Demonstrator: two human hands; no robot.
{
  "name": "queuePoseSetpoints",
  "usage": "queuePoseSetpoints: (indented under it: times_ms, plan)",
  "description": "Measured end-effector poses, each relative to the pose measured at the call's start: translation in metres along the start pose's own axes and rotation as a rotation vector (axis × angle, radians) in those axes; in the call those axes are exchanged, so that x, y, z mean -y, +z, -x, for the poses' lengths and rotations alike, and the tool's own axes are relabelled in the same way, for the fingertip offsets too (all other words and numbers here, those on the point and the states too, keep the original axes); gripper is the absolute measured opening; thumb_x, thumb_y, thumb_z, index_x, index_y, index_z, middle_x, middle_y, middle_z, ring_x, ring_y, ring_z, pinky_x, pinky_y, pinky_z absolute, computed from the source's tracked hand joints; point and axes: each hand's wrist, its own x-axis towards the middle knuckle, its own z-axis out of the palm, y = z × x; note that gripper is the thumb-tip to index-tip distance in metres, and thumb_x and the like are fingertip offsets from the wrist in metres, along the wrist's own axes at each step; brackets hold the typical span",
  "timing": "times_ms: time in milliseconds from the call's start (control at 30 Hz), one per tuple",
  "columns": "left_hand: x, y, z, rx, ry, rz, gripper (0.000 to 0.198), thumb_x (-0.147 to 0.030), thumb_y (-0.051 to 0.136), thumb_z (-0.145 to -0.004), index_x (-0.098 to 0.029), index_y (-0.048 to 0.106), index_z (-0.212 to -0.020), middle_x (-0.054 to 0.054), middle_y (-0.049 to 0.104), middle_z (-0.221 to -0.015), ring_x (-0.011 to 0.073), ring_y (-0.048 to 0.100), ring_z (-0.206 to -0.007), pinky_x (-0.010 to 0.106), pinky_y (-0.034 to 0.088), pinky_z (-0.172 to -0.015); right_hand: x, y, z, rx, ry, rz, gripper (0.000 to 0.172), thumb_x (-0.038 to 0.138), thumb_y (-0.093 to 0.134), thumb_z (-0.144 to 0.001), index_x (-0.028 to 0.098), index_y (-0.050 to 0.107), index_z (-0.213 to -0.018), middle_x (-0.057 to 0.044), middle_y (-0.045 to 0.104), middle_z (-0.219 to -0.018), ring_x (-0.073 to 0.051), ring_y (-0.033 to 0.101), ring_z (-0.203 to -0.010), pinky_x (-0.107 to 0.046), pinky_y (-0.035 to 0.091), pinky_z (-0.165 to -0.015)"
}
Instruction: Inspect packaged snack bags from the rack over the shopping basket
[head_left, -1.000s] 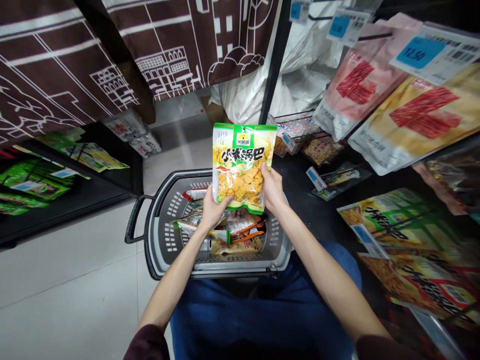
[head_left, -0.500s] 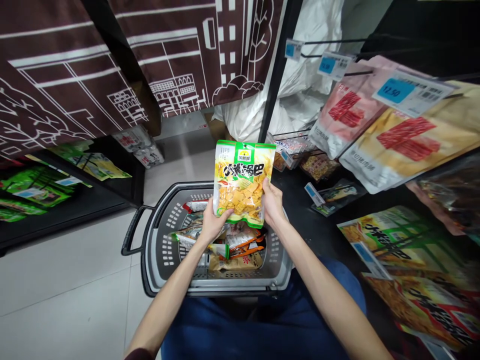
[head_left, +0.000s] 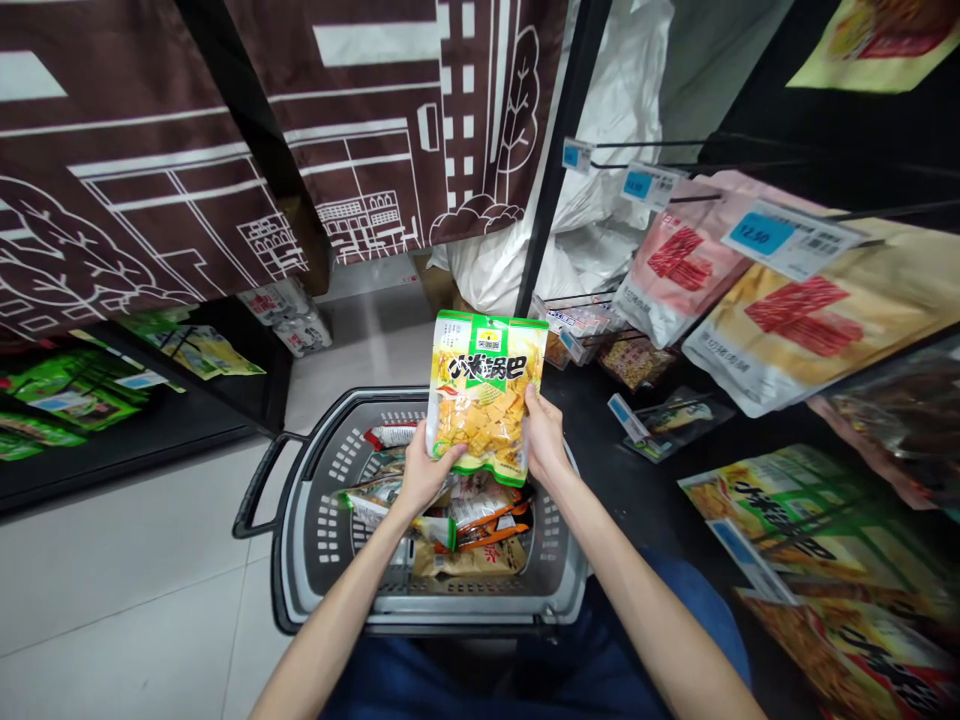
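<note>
Both my hands hold one bag of rice crackers (head_left: 484, 400), yellow and green with black lettering, its front turned up toward me. My left hand (head_left: 426, 470) grips the lower left corner, thumb across the front. On the right edge, my right hand (head_left: 547, 435) is closed with its thumb on the front. Under the bag stands a grey shopping basket (head_left: 322, 590) with several snack packets inside. Among them are a brown paper-like packet (head_left: 469, 558) and an orange-edged packet (head_left: 487, 510). The held bag hides part of the basket's far side.
On the right, hooks carry pink meat-snack pouches (head_left: 679, 265), yellowish pouches (head_left: 802, 310) and more cracker bags (head_left: 780, 510) behind price tags. A black shelf post (head_left: 555, 170) and a brown printed curtain (head_left: 360, 130) stand ahead. Green packets (head_left: 75, 390) lie on a low left shelf.
The whole view has shifted, so the basket, bag and hands sit slightly lower in the picture. Both hands keep the same hold on the bag.
</note>
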Motion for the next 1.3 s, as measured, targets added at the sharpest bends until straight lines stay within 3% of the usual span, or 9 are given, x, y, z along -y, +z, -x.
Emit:
queuePoseSetpoints:
  times_ms: [467,933,1300]
  plan:
    - [0.0007,-0.0006,0.0007,0.008,-0.027,0.000,0.054,-0.044,0.076,-0.078,-0.018,0.055,-0.121,0.007,0.068,-0.111,0.0215,0.065,-0.097,0.031,0.052,-0.084,0.0002,0.0021,-0.0003,-0.014,0.043,-0.006,0.043,0.054,0.078,-0.071,0.019,0.073,-0.096,-0.008,0.078,-0.100,-0.029,0.071,-0.106,-0.043,0.058,-0.093]
    - [-0.0058,-0.0010,0.0015,0.015,-0.053,0.011,0.054,-0.044,0.076,-0.077,-0.018,0.056,-0.120,0.008,0.070,-0.109,0.0216,0.068,-0.092,0.030,0.056,-0.078,0.0010,0.0020,0.0005,-0.031,0.045,-0.016,0.048,0.056,0.081,-0.068,0.017,0.074,-0.096,-0.009,0.078,-0.102,-0.029,0.070,-0.108,-0.043,0.058,-0.094]
    - [0.0013,-0.0016,0.0010,0.009,-0.029,-0.028,0.051,-0.043,0.075,-0.079,-0.019,0.057,-0.120,0.007,0.070,-0.110,0.0222,0.068,-0.097,0.031,0.054,-0.081,-0.0006,0.0008,0.0000,-0.030,0.043,-0.004,0.045,0.057,0.080,-0.069,0.019,0.073,-0.092,-0.008,0.078,-0.098,-0.029,0.070,-0.108,-0.043,0.058,-0.093]
